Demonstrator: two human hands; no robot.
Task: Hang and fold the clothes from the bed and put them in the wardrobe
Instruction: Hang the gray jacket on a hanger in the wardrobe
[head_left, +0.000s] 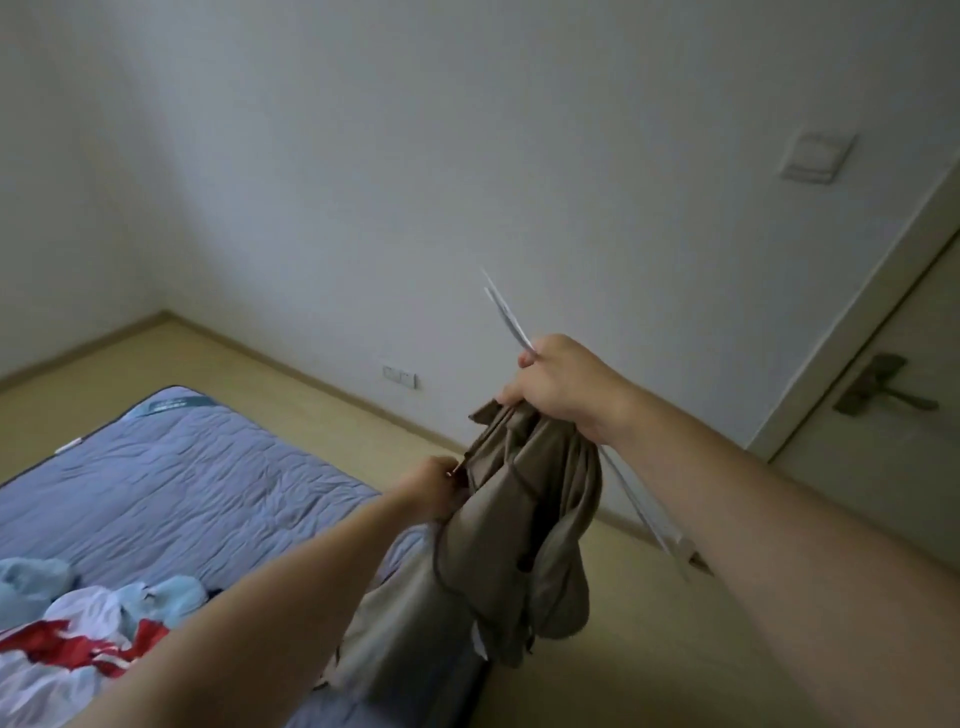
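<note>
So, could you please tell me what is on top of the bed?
On the bed lie light blue pieces and a white and red garment. The held tan garment and the left forearm cover the bed's near corner, so anything there is hidden.

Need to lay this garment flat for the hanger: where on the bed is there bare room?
Bare: the bed from the clothes pile to its far edge, and the floor strip between bed and wall. Crowded: the near left corner under the pile; the garment hangs over the near right edge.
</note>
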